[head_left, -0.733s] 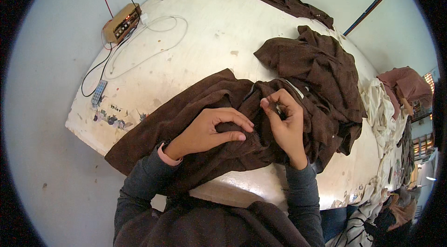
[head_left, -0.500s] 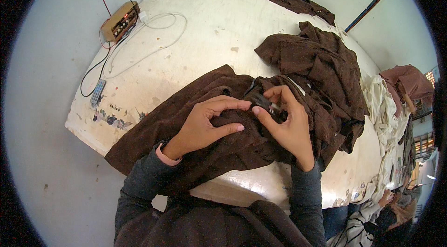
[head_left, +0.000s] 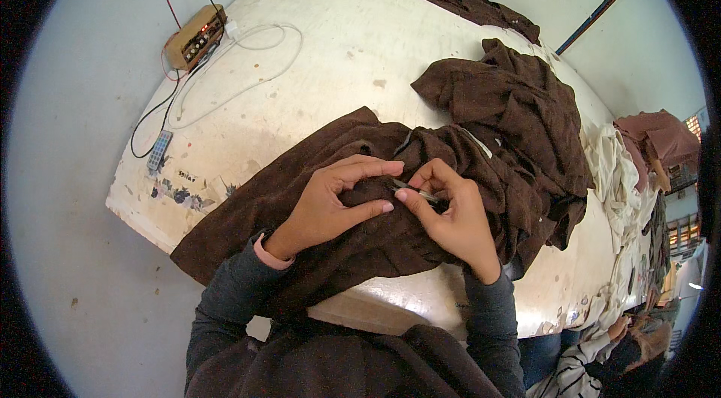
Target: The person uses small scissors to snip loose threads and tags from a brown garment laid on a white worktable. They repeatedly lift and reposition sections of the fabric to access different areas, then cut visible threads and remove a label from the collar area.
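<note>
White walls (head_left: 90,195) enclose a pale, stained tabletop (head_left: 330,45), on which a brown box with knobs (head_left: 197,37) and a remote control (head_left: 159,150) are set at the left. Near the tabletop's front edge, a length of brown cloth (head_left: 248,229) is laid slantwise, its long axis run from a near-left corner toward the far right, where a heap of brown cloth (head_left: 518,105) is piled. Just in front of the fingertips, a small metal-bladed tool (head_left: 419,193) is held over the brown cloth; its blade is pointed leftward and slightly away from the body, and its rear part is hidden by fingers.

Both hands are brought close together, with the forearms reached in from below. By the right hand (head_left: 462,221), the tool is pinched between thumb and bent index finger, the remaining fingers being curled. The left hand (head_left: 327,203) is angled to the right, its thumb and index finger parted in a C shape about a bunched fold; whether the fold is gripped cannot be told. A pink band (head_left: 272,254) is worn at the left wrist, next to a dark grey sleeve (head_left: 229,296).
</note>
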`<state>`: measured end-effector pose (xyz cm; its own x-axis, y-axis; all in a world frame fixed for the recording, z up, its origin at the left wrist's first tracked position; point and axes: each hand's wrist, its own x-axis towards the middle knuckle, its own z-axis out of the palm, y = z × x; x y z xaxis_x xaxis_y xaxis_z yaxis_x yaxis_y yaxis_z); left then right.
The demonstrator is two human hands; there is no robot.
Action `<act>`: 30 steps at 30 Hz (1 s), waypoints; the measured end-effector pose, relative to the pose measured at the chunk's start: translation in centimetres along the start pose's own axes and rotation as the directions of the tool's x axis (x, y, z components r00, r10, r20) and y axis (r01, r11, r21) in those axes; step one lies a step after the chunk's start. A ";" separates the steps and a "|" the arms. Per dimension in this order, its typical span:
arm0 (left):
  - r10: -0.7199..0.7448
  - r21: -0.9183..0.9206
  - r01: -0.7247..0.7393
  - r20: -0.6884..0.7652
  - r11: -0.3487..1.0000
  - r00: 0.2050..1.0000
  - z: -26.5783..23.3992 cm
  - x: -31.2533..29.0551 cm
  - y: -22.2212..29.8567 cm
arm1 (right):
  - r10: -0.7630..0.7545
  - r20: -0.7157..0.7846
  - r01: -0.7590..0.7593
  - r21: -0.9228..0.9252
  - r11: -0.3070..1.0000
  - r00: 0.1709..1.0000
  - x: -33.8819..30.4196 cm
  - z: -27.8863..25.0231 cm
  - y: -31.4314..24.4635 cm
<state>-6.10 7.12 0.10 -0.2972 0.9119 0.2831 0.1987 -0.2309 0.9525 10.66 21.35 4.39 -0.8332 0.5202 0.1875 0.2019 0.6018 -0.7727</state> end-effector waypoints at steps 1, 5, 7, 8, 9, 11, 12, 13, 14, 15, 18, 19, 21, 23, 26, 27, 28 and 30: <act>-0.016 0.012 0.016 0.011 1.000 1.000 0.0 0.1 0.2 | -0.065 -0.032 0.063 -0.040 0.997 0.997 -0.1 0.3 0.2; -0.055 0.047 0.054 0.019 0.997 0.998 0.1 -0.1 0.2 | -0.159 -0.089 0.136 -0.222 0.966 0.983 -0.2 1.2 -0.4; -0.024 0.009 0.023 0.010 1.000 1.000 0.2 -0.2 -0.3 | -0.180 -0.086 0.152 -0.258 0.954 0.980 -0.3 1.4 -0.5; -0.008 -0.009 0.008 0.007 1.000 1.000 0.2 -0.1 -0.5 | -0.181 -0.079 0.155 -0.256 0.954 0.980 -0.3 1.4 -0.4; -0.010 0.021 0.009 0.010 1.000 1.000 0.2 0.0 -0.5 | -0.181 -0.071 0.158 -0.254 0.954 0.981 -0.4 1.4 -0.4; -0.014 0.082 0.013 0.017 0.997 1.000 0.1 0.1 -0.1 | -0.169 -0.058 0.149 -0.254 0.956 0.984 -0.4 1.4 -0.5; 0.005 0.087 -0.006 0.012 0.996 1.000 0.2 0.0 -0.1 | -0.156 -0.053 0.137 -0.256 0.957 0.986 -0.5 1.5 -0.7; 0.025 0.093 -0.026 0.008 0.995 1.000 0.4 0.0 -0.2 | -0.142 -0.049 0.125 -0.257 0.958 0.989 -0.5 1.6 -0.8; 0.050 0.100 -0.050 0.007 0.994 0.999 0.5 0.1 -0.3 | -0.162 -0.055 0.142 -0.274 0.951 0.985 -0.6 1.7 -0.7; 0.071 0.117 -0.072 0.016 0.991 0.997 0.5 0.1 -0.3 | -0.182 -0.060 0.157 -0.291 0.944 0.981 -0.6 1.9 -0.5; 0.121 0.145 -0.126 0.038 0.981 0.992 0.5 0.1 -0.7 | -0.266 -0.039 0.235 -0.356 0.904 0.963 -0.6 2.0 -0.7; 0.131 0.139 -0.136 0.044 0.981 0.990 0.4 0.1 -0.9 | -0.297 -0.025 0.266 -0.379 0.886 0.954 -0.6 2.0 -0.8; 0.113 0.132 -0.120 0.058 0.984 0.992 0.5 0.0 -1.0 | -0.353 -0.008 0.315 -0.431 0.846 0.936 -0.6 2.1 -0.7; 0.061 0.135 -0.071 0.075 0.988 0.995 0.5 -0.1 -0.7 | -0.389 0.008 0.347 -0.466 0.814 0.921 -0.6 2.1 -0.6; 0.140 0.215 -0.157 0.093 0.964 0.986 0.6 -0.1 -1.4 | -0.403 0.027 0.365 -0.484 0.796 0.915 -0.6 2.2 -0.5; 0.133 0.211 -0.150 0.096 0.966 0.986 0.6 -0.1 -1.5 | -0.399 0.032 0.364 -0.483 0.796 0.916 -0.6 2.3 -0.4; 0.125 0.208 -0.144 0.100 0.967 0.987 0.6 -0.2 -1.6 | -0.395 0.037 0.363 -0.483 0.797 0.918 -0.6 2.4 -0.4; 0.116 0.216 -0.136 0.103 0.967 0.988 0.4 -0.1 -1.5 | -0.375 0.047 0.350 -0.480 0.804 0.926 -0.5 2.3 -0.5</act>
<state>-5.96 7.51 -1.42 -0.1742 0.9091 0.3784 0.4338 -0.2742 0.8583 9.81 19.35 3.24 -0.8711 0.2278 0.4351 0.1180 0.9571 -0.2647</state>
